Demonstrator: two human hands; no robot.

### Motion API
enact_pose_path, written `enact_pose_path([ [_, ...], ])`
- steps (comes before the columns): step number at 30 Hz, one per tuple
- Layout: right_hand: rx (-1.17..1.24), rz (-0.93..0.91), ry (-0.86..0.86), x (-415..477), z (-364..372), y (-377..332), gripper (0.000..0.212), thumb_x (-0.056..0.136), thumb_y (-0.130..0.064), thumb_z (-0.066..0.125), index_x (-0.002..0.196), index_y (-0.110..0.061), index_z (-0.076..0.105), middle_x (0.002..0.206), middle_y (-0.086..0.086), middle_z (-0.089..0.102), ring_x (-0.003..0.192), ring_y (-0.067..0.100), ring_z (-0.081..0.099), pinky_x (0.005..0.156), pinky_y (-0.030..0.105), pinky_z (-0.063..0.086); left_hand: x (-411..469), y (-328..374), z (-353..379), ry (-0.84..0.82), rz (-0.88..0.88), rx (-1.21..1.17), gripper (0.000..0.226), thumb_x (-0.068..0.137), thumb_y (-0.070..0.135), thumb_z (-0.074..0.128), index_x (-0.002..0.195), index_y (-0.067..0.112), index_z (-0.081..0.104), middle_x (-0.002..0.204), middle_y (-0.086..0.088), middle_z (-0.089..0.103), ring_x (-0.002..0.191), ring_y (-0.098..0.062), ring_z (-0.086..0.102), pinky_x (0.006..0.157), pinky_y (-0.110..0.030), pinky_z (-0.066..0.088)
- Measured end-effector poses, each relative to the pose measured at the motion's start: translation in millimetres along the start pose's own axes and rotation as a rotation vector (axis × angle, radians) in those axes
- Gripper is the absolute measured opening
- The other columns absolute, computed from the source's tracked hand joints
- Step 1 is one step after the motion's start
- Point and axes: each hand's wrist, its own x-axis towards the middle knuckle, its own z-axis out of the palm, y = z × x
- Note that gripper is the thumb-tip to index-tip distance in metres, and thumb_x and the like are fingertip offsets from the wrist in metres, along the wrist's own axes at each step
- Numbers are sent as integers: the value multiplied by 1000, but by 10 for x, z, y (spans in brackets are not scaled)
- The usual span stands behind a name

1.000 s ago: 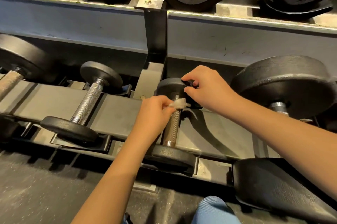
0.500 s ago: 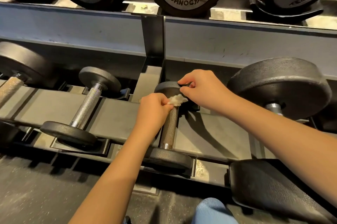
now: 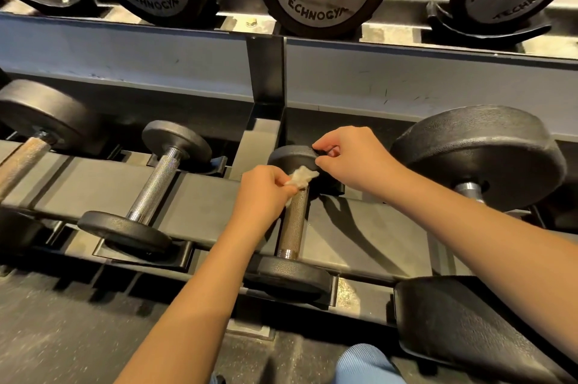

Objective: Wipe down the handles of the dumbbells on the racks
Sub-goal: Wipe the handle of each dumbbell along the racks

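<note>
The left hand (image 3: 262, 192) pinches a cloth (image 3: 301, 177) on the handle (image 3: 294, 221) (running rack-front to back), while the right hand (image 3: 350, 158) grips its far head (image 3: 292, 155).

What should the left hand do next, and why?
Probably slide the wipe down the handle toward the near head: the left hand holds it at the far end, the rest is bare, and the right hand grips the far head.

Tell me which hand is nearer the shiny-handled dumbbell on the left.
Left. The left hand, pinching a wipe on the next handle over, sits just right of that dumbbell; the right hand is farther right, holding that handle's far head.
</note>
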Motion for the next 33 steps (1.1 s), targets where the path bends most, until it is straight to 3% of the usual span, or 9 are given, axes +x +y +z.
enact_pose_path([
  [5,14,28,-7,-4,-4,12,36,92,-17,60,128,-18,59,123,3,62,109,14,58,92,26,46,-151,-80,-38,-97,-22,73,10,86,22,69,76,21,66,74,5,59,75,-9,56,72,-24,46],
  [8,-16,20,-4,-15,8,-9,37,91,-17,61,128,-17,59,123,3,61,108,15,58,87,24,44,-259,-125,-97,-182,-48,137,15,85,23,71,71,24,64,70,6,57,66,-4,51,61,-20,40],
  [12,-45,11,21,-46,38,-32,32,90,-17,62,122,-16,63,113,1,61,96,11,59,77,17,42,-354,-147,-150,-263,-82,178,9,82,24,74,79,18,69,77,3,63,74,-9,56,69,-23,43],
  [15,-94,-144,9,-164,54,-95,12,89,-15,61,94,-18,72,90,-10,54,77,4,54,62,10,37,-431,-167,-140,-214,-48,172,11,80,23,76,77,20,66,73,6,60,73,-11,56,70,-25,47],
  [20,-27,-223,-362,-281,155,-111,26,87,-19,65,113,-23,67,98,-17,56,85,-2,53,71,11,41,-513,-191,-123,-52,-39,-116,20,73,15,81,70,19,62,70,1,64,65,-10,58,73,-31,56],
  [24,59,-163,-427,-246,209,-69,17,86,-22,68,102,-27,69,95,-14,63,89,4,60,79,22,51,-491,-175,-85,14,2,-214,18,75,14,79,74,21,62,75,2,65,68,-9,60,67,-22,54],
  [28,62,-59,-245,-222,244,-38,9,86,-14,66,86,-23,67,88,-4,64,81,7,60,67,17,47,-408,-174,-60,127,71,-309,12,87,14,66,97,22,65,94,9,63,86,-2,60,67,-2,44],
  [30,55,7,-92,-201,291,-12,11,86,-9,62,85,-19,66,87,-1,63,78,8,59,65,17,47,-325,-171,-58,206,172,-283,27,93,13,57,119,18,60,116,11,54,102,2,52,78,4,36],
  [33,-57,-33,10,-210,398,-32,5,88,-13,62,86,-12,66,98,1,54,84,14,57,71,24,47,-208,-159,-18,130,266,-208,45,98,13,49,142,18,40,137,12,37,122,9,29,83,12,19],
])
